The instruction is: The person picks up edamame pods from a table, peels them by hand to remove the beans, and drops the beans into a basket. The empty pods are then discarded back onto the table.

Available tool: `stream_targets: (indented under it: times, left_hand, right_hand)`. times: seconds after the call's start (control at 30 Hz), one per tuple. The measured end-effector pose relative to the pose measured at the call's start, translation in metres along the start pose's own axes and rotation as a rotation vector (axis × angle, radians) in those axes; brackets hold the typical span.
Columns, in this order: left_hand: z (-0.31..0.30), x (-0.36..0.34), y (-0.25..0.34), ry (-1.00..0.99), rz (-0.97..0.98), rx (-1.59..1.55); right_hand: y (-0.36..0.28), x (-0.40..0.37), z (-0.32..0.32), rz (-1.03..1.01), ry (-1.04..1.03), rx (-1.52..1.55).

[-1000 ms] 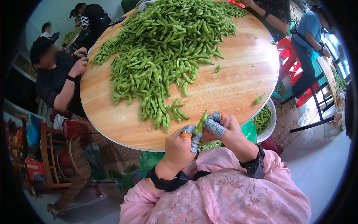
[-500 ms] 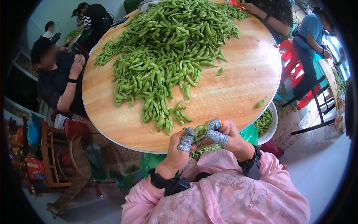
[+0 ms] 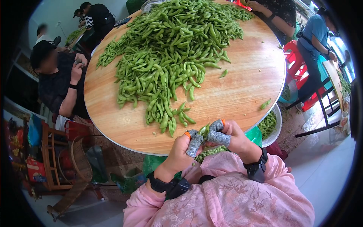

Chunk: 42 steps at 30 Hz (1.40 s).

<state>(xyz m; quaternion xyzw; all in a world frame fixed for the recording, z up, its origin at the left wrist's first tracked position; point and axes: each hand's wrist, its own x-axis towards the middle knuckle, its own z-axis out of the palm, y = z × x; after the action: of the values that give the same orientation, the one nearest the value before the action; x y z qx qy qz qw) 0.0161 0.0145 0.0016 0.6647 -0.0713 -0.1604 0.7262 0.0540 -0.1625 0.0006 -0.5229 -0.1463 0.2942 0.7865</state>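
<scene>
Between my two hands, just off the near edge of the round wooden table (image 3: 234, 100), is a green soybean pod (image 3: 204, 130). My left hand (image 3: 185, 145) pinches one side of it, with grey sleeves on thumb and finger. From the other side my right hand (image 3: 227, 138), in similar grey finger sleeves, closes on the pod. A large heap of soybean pods (image 3: 174, 49) covers the far and middle part of the table, trailing toward me. Below my hands, shelled beans (image 3: 211, 152) lie in a container partly hidden by my hands and clothes.
A white basin (image 3: 278, 128) with pods stands below the table's right edge, beside a green plastic bag (image 3: 254, 136). At left sits a person in dark clothes (image 3: 56, 83). A wooden chair (image 3: 53, 155) is at lower left, red plastic chairs (image 3: 295, 56) at right.
My left hand has shifted slightly right, closer to my right hand. The pod, seen broadly split before, now shows narrower and more upright between the fingers.
</scene>
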Motion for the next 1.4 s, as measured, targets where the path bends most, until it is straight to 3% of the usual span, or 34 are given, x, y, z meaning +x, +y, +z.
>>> stream_targets:
  times: [0.2, 0.33, 0.43, 0.53, 0.6, 0.67, 0.73, 0.9, 0.97, 1.2, 1.27, 1.3, 1.37, 1.4]
  left_hand:
    - [0.014, 0.003, 0.008, 0.225, -0.005, 0.009]
    - [0.009, 0.004, -0.007, 0.227, 0.021, 0.014]
    - [0.000, 0.001, -0.003, 0.121, 0.082, 0.179]
    - [-0.005, -0.005, 0.000, 0.279, 0.008, 0.102]
    - [0.005, -0.006, 0.010, 0.202, 0.107, 0.061]
    - [0.005, -0.001, 0.008, 0.184, 0.189, 0.246]
    - [0.006, -0.001, 0.012, 0.111, 0.070, 0.103]
    - [0.009, -0.005, 0.008, 0.141, 0.016, 0.071]
    - [0.011, -0.005, 0.015, 0.162, -0.161, -0.007]
    - [0.020, 0.000, -0.003, 0.284, -0.174, -0.302]
    - [0.014, -0.003, -0.005, 0.176, 0.113, 0.142]
    - [0.009, -0.002, -0.006, 0.176, 0.111, 0.143]
    - [-0.004, 0.006, -0.003, 0.403, 0.284, 0.688]
    - [-0.007, 0.011, 0.005, 0.403, 0.283, 0.687]
  right_hand:
    - [0.002, 0.004, 0.006, -0.135, 0.023, -0.305]
    - [0.002, 0.003, 0.008, -0.105, 0.087, -0.269]
    - [0.000, 0.001, 0.004, -0.032, 0.182, -0.239]
    - [-0.008, -0.001, 0.006, 0.030, 0.187, -0.362]
    - [-0.011, -0.002, 0.013, -0.037, 0.119, -0.397]
    - [-0.013, 0.000, 0.015, -0.111, 0.045, -0.438]
    - [-0.014, -0.001, 0.012, -0.072, 0.040, -0.435]
    - [-0.019, -0.003, 0.012, -0.086, 0.015, -0.547]
    - [-0.014, -0.002, 0.012, -0.214, 0.011, -0.722]
    - [-0.014, -0.004, 0.010, -0.286, 0.025, -0.889]
    - [-0.026, -0.015, 0.000, -0.242, 0.177, -0.777]
    - [-0.034, -0.025, -0.013, -0.167, 0.226, -0.789]
    - [-0.057, -0.050, -0.043, -0.065, 0.306, -0.945]
    - [-0.069, -0.064, -0.056, -0.037, 0.337, -1.089]
